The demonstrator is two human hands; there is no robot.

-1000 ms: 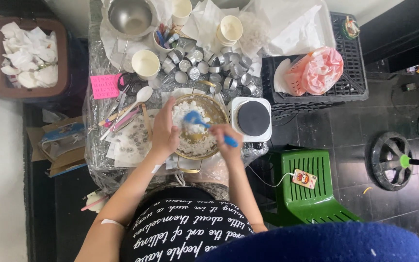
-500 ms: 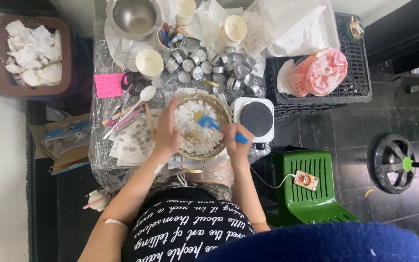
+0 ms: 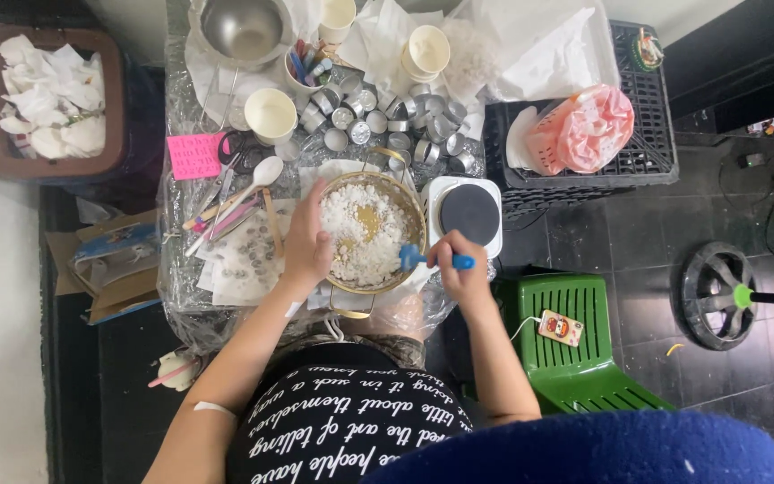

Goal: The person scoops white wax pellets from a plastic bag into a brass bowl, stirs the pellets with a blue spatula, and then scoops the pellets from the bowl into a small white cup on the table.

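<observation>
Your right-hand fingers [image 3: 451, 260] are curling tight around the handle of a blue spatula [image 3: 423, 259], pinching it so its long axis is running left to right, blade end pointing left over the rim of the brass bowl [image 3: 412, 208]. Your right hand [image 3: 461, 273] is sitting just outside the bowl's right edge, so the white flakes [image 3: 362, 235] are lying directly to the left of those fingers, the blade already touching their right side. Your left hand [image 3: 306, 246] is resting on the bowl's left rim, fingers pressed together and laid flat along the edge, steadying it; whether the thumb is hooking inside I cannot tell. The bowl is sitting at the near middle of the plastic-covered tabletop [image 3: 181, 269], with the flakes heaped around a bare yellowish patch at the centre. Of the two hands, the right is the one nearer the blade's working end.

Just right of the bowl, a small white hotplate [image 3: 466, 213] is standing. Beyond it, a cluster of little metal tins [image 3: 387, 125] is lying, and a white spoon [image 3: 262, 175] is lying to the left.
</observation>
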